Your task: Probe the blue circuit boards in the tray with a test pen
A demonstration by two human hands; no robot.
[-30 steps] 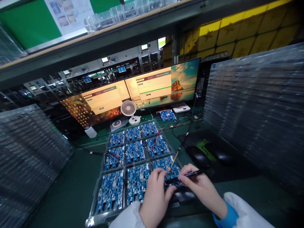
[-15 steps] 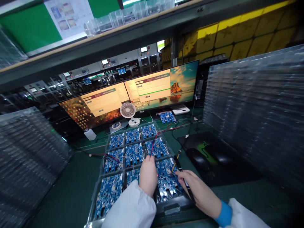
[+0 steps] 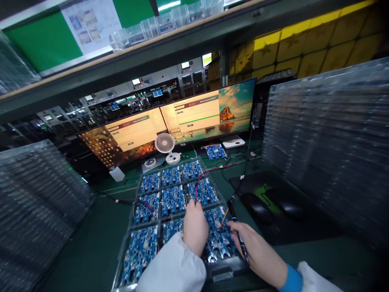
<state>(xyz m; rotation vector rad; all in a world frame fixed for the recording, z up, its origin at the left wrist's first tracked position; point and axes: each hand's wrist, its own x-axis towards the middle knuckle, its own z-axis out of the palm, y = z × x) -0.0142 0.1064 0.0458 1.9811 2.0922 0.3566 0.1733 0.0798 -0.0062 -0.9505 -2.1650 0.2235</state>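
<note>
Right hand (image 3: 258,253) grips a black pen (image 3: 237,231) pointing toward 11 o'clock; left hand (image 3: 194,227), curled, pinches the red wire (image 3: 202,178) at its 12 o'clock, over the blue board (image 3: 217,239).

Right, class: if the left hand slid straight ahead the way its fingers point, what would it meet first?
Probably the red wire at the left hand fingertips, then the blue circuit board in the tray's middle row; depth is unclear.

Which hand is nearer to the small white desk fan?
Left. The left hand lies over the blue boards, just below the fan. The right hand is lower and further right, holding a dark pen.
</note>
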